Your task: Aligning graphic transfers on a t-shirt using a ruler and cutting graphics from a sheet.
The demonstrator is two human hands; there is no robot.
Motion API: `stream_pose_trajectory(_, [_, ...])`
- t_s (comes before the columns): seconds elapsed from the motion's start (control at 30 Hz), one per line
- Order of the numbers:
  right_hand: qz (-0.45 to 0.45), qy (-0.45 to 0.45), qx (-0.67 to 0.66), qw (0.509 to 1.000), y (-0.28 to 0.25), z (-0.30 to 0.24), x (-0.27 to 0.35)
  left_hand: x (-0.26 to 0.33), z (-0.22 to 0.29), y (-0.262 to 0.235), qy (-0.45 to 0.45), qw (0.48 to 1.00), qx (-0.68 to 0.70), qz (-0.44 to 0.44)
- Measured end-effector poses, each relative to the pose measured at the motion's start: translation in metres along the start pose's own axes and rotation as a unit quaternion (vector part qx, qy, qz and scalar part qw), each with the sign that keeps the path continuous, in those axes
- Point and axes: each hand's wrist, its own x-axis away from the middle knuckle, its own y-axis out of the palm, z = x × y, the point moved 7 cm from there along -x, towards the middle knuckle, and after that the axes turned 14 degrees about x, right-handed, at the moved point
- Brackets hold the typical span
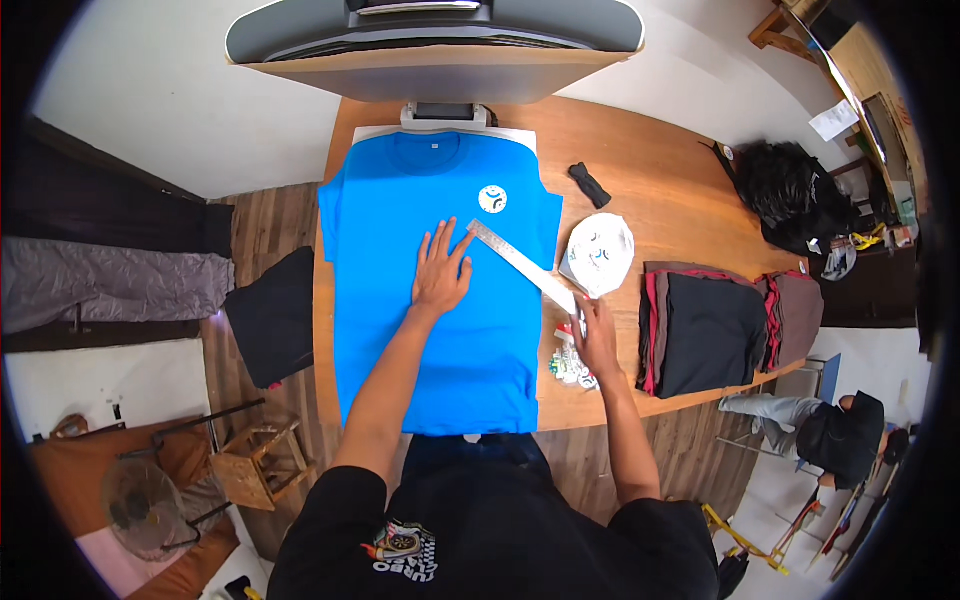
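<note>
A blue T-shirt (430, 370) lies spread with its collar at the far end, under the raised upper plate of a heat press (440, 70). A round white emblem (492, 199) with dark and yellow marks sits on its chest, right of the middle. My left hand (440, 276) rests on the cloth, fingers apart, the index fingertip near the tip of a ruler (520, 262). That clear ruler slants from just below the emblem to the shirt's right side. My right hand (597, 338) grips its near end over the table.
Right of the shirt are a white round bundle (598, 254) with printed emblems, a dark folded item (588, 185) and small printed cutouts (572, 370). Folded dark and red garments (710, 330) are stacked on the wooden table (610, 140). Another person (840, 438) sits at the lower right.
</note>
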Motion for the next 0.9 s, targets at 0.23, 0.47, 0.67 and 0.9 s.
stream_pose_trajectory(0.23, [-0.031,-0.01,0.073,0.997,-0.011,0.042,-0.057,0.002,-0.006,0.008,-0.021,0.999,-0.024,-0.014])
stream_pose_trajectory(0.47, [-0.028,-0.031,0.11,0.993,-0.011,0.062,-0.091,0.003,-0.019,0.016,-0.013,0.998,-0.067,-0.01])
stream_pose_trajectory(0.67, [-0.035,-0.019,0.066,0.997,-0.007,0.072,-0.107,0.004,-0.018,0.016,-0.014,0.997,-0.079,-0.015])
stream_pose_trajectory(0.9, [-0.024,-0.015,0.052,0.998,0.001,0.082,-0.117,-0.001,-0.004,0.011,-0.032,0.997,-0.065,-0.026])
